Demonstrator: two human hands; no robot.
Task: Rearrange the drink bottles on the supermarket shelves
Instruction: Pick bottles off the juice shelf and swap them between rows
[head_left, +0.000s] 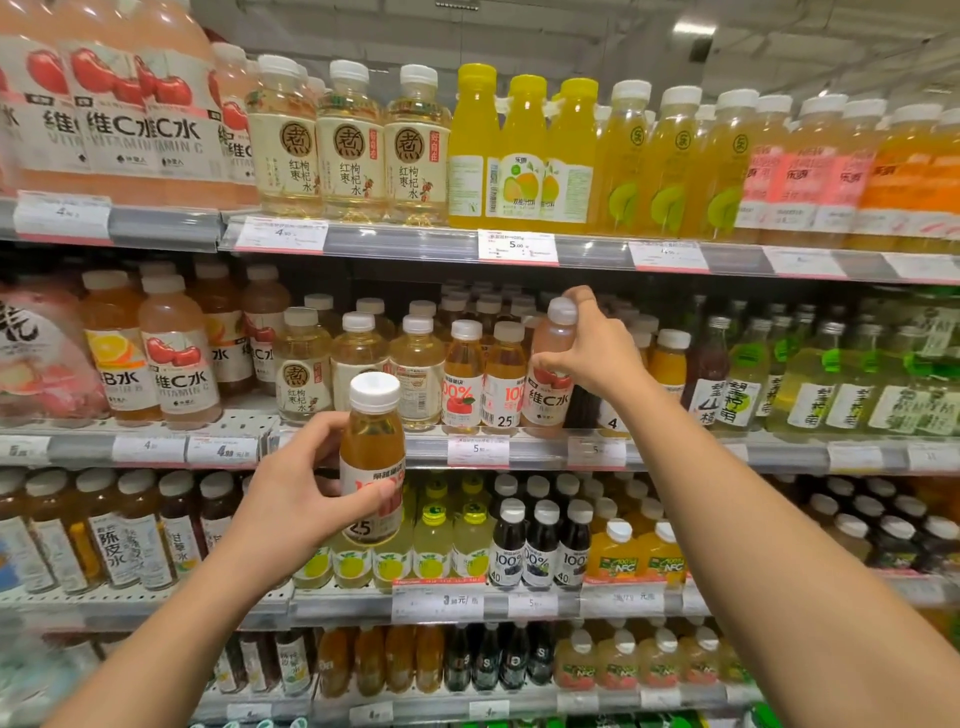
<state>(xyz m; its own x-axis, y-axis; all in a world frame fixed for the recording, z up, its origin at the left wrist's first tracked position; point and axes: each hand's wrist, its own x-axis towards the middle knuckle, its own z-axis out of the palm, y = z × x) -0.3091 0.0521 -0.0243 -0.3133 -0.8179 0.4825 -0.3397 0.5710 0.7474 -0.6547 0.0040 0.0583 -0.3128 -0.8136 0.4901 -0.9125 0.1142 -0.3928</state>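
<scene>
At the second shelf from the top, a pink vitamin C water bottle (551, 364) stands among apple juice bottles (483, 379) just left of it, gripped at cap and shoulder by the right hand (589, 348), apparently misplaced. Below and nearer, the left hand (306, 493) clasps an amber apple juice bottle (372, 457), seemingly ready to swap in.

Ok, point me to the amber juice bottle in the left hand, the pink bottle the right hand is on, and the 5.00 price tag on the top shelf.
amber juice bottle (372, 441): head view, on its clear upper body.
pink bottle (551, 400): head view, on its label.
5.00 price tag (517, 247): head view, on the tag's middle.
</scene>
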